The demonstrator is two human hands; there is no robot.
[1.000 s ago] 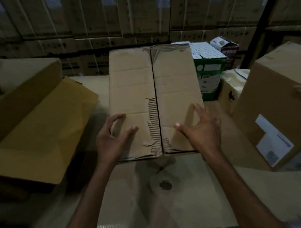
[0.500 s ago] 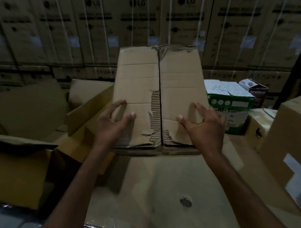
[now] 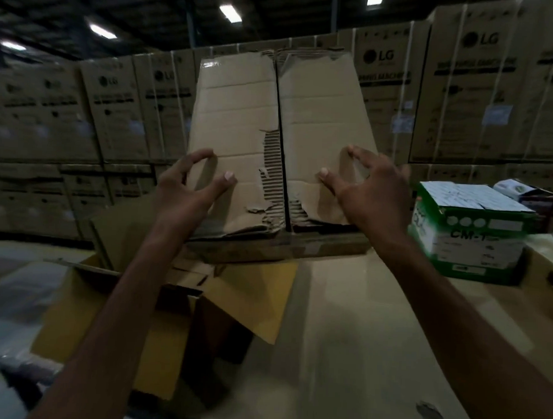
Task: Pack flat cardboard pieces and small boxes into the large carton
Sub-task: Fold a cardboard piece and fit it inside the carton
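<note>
One open large carton (image 3: 250, 299) is seen nearest, at lower left of the surface (image 3: 358, 337). Above it, one flat cardboard piece (image 3: 240, 120) is held tilted by two hands: the left hand (image 3: 188, 190) and right hand (image 3: 369, 193) are curled round its side edges. One green-and-white box (image 3: 475, 235) is set on the surface further right

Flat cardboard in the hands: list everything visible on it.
The flat cardboard is brown corrugated board, two panels side by side split by a dark vertical seam, crossed by horizontal creases. Its facing is torn away beside the seam low down, baring fluting; top and bottom edges are ragged. It is held up, leaning away, left hand and right hand gripping its lower sides.
</note>
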